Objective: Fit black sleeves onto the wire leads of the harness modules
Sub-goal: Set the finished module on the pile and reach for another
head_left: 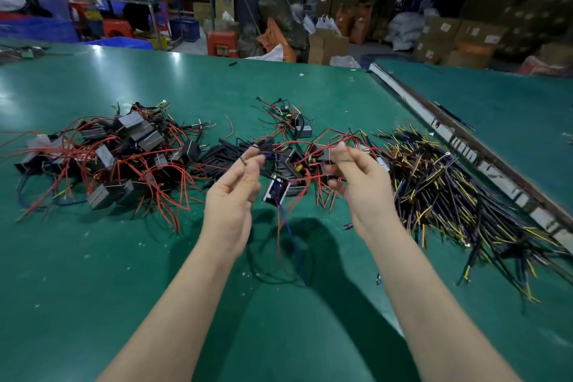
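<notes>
My left hand (235,186) is raised over the green table (124,273) and pinches a short black sleeve (242,160) between thumb and forefinger. My right hand (356,177) grips a black harness module (322,154) whose red leads loop toward the left hand. Another module (276,191) with red and blue wires hangs between the hands. A pile of loose black sleeves (223,153) lies just beyond my left hand.
A heap of grey and black modules with red wires (117,158) lies at the left. A long bundle of black and yellow cables (449,192) lies at the right. A smaller module cluster (291,121) sits farther back. A metal strip (465,146) separates this table from its neighbour.
</notes>
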The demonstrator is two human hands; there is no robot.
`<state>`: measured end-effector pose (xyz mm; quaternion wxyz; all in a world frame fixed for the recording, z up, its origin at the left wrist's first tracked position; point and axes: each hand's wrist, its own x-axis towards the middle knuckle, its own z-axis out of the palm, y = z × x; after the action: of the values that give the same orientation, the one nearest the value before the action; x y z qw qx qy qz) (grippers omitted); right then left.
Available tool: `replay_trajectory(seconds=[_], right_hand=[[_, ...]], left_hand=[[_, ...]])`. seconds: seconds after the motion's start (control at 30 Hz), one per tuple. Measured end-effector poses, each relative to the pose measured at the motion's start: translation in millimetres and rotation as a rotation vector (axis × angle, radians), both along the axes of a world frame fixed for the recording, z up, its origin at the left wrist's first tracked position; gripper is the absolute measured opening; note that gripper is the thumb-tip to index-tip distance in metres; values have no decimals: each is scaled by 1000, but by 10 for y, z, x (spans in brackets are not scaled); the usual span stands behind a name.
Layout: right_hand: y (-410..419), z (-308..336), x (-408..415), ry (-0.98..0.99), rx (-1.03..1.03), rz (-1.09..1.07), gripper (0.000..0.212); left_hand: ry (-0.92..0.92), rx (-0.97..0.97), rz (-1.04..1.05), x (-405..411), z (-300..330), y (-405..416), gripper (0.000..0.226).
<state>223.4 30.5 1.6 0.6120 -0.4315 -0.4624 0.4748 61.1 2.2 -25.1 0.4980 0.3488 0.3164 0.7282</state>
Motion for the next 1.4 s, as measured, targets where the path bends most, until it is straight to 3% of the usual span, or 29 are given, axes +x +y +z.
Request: replay_trajectory(seconds=[0.07, 0.13, 0.2, 0.3, 0.37, 0.5, 0.63, 0.73, 0.87, 1.0, 1.2, 1.4], right_hand=[[-4, -125, -29, 64, -69, -57, 19], [-11, -209, -60, 93, -100, -59, 23], [-32, -279, -65, -30, -40, -83, 22], [-67, -373, -31, -366, 140, -199, 14], [-107, -387, -44, -403, 204, -237, 12], [-149, -331, -113, -100, 91, -52, 23], [-165, -300, -167, 194, -53, 235, 21], [-181, -313, -216, 256, -82, 312, 17], [-168, -331, -214, 303, -125, 310, 17], [-142, -384, -226, 182, -102, 247, 11], [-47, -472, -235, -262, -46, 36, 6], [38, -461, -259, -227, -146, 38, 6]], left_hand=[[-198, -26, -72, -72, 2, 25, 20], [-279, -15, -123, -104, -3, 37, 18], [-283, -11, -143, -127, -8, 37, 15], [-275, -29, -162, -163, -12, 49, 20], [-258, -82, -178, -166, -29, 51, 18], [-13, -198, -204, -68, -46, 15, 15], [185, -243, -293, 23, -106, -21, 14], [277, -249, -295, 65, -131, -36, 22], [259, -312, -238, 109, -164, -17, 17], [240, -324, -311, 95, -168, -23, 22], [309, -297, -156, 32, -173, 5, 11], [356, -211, -93, -52, -167, 15, 11]])
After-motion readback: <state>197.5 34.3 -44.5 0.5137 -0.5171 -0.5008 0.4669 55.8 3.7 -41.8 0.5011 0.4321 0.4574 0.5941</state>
